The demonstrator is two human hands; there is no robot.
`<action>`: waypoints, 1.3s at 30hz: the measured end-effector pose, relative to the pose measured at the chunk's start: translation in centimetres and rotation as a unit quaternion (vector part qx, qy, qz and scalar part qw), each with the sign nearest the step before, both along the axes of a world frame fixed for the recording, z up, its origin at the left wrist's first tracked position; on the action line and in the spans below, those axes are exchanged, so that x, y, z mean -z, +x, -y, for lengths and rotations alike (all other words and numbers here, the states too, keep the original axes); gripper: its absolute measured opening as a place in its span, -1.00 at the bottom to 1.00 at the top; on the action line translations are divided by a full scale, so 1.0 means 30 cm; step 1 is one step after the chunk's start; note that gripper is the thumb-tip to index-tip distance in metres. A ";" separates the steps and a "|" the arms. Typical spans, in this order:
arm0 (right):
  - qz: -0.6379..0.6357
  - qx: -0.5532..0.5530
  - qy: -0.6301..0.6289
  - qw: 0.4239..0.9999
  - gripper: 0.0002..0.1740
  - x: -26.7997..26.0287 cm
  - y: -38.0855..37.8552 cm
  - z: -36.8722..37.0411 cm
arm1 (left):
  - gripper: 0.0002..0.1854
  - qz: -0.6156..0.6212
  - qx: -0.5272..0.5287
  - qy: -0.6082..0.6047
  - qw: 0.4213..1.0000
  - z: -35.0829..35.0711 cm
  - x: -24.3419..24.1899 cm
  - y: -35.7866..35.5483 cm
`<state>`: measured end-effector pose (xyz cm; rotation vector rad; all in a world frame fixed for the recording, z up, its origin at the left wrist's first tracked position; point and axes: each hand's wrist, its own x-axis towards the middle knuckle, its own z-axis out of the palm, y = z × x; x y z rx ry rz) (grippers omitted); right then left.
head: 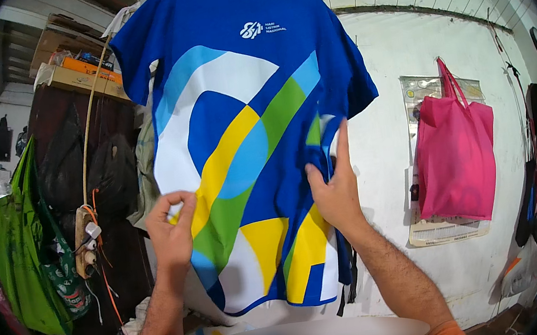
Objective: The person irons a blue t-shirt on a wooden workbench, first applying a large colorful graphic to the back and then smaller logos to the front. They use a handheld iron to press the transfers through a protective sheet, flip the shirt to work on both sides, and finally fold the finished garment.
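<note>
A blue short-sleeved T-shirt (289,130) with white, yellow, green and light-blue shapes hangs upright before me, with white writing on its chest. At the shirt's left side edge, my left hand (171,228) pinches the fabric between thumb and forefinger. My right hand (338,194) holds the opposite side edge, its thumb on the front and its forefinger pointing up along a fold. The cloth bunches there, and the hem hangs loose below both hands. What holds the shirt up at the collar is out of view.
A pink cloth bag (456,161) hangs over a calendar (447,234) on the white wall. At left are a green bag (23,260), a power strip (83,243) with plugs and cords, and a dark cabinet (53,132) topped by boxes. Straps and cords (533,162) hang at right.
</note>
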<state>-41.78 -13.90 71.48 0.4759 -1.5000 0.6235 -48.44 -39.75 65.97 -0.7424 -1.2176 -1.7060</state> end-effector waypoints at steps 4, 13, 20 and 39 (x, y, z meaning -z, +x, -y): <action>-0.206 0.126 0.195 0.951 -0.12 -0.110 0.054 0.019 | -0.95 -0.237 -0.269 0.118 0.926 -0.005 -0.096 -0.018; 0.216 0.460 0.039 0.860 -0.34 -0.386 -0.281 -0.377 | -0.77 0.098 -0.315 -0.314 0.890 -0.375 -0.364 -0.704; 0.346 0.424 0.001 0.837 -0.22 -0.309 -0.421 -0.686 | -0.82 0.036 -0.176 -0.293 0.939 -0.619 -0.235 -0.935; 0.130 0.313 0.077 0.938 -0.17 0.257 -0.067 -0.592 | -0.96 -0.146 -0.198 -0.091 0.965 -0.464 0.152 -0.481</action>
